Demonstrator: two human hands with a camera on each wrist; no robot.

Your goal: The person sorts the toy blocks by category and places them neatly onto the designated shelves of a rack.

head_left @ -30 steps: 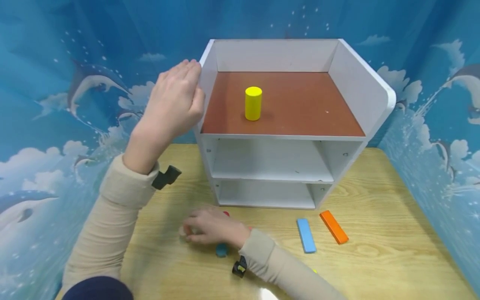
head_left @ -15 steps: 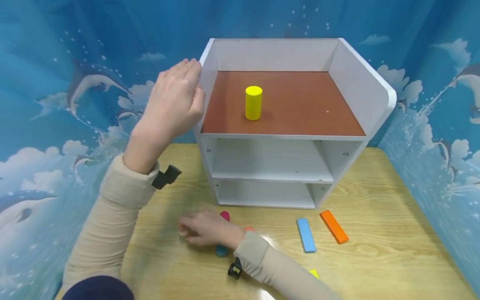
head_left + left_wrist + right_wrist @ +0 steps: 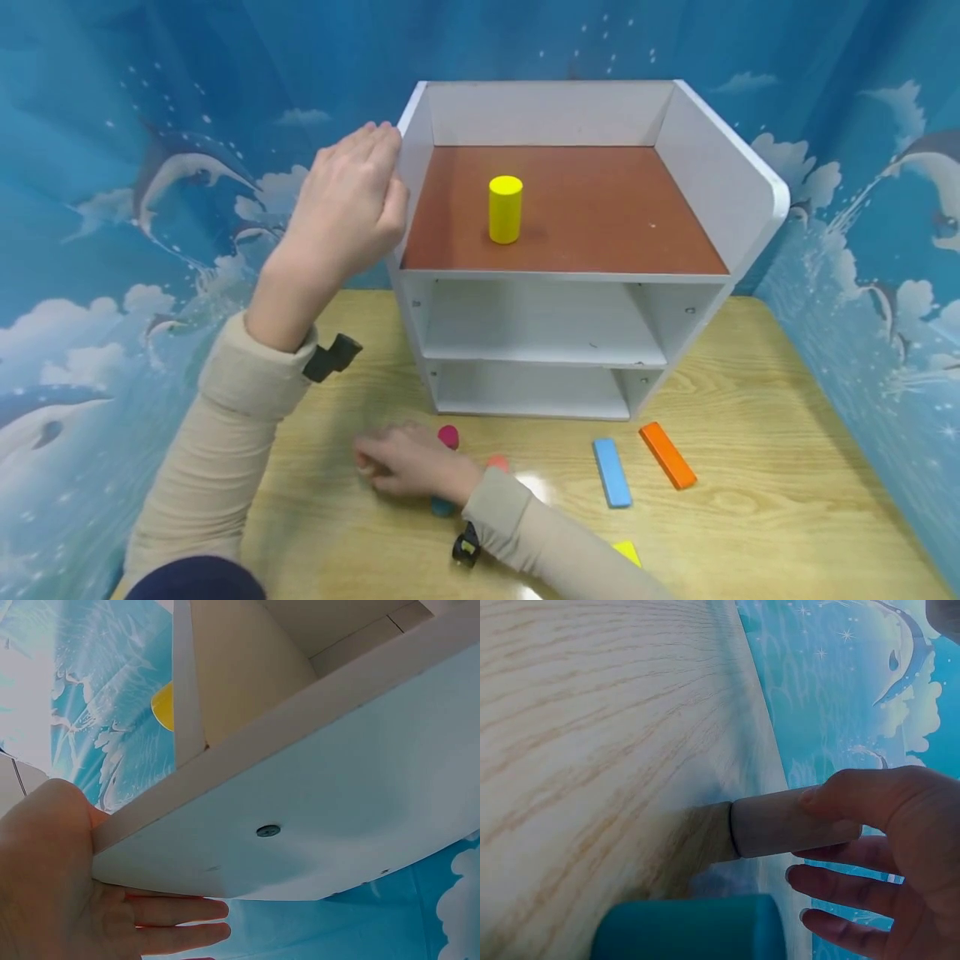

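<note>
My left hand (image 3: 341, 196) holds the upper left side panel of a white shelf unit (image 3: 547, 318). In the left wrist view, the thumb lies on one side of the panel and straight fingers run along its outer face. Low over the table at the shelf's front left, my right hand (image 3: 408, 460) pinches a pale cylinder block (image 3: 784, 823), standing upright with its end at the tabletop. The head view hides this block behind the hand. A teal block (image 3: 694, 930) lies beside it, partly under the right hand in the head view.
A yellow cylinder (image 3: 506, 210) stands on the shelf's brown top. Around the right arm are a crimson block (image 3: 448, 436), a coral block (image 3: 498, 462) and a yellow block (image 3: 627, 552). Blue (image 3: 612, 473) and orange (image 3: 667, 455) bars lie to the right on the table.
My right hand has shifted slightly left, and the pale block has gone out of sight under it. More of the crimson, coral and yellow blocks shows. The left hand stays on the panel.
</note>
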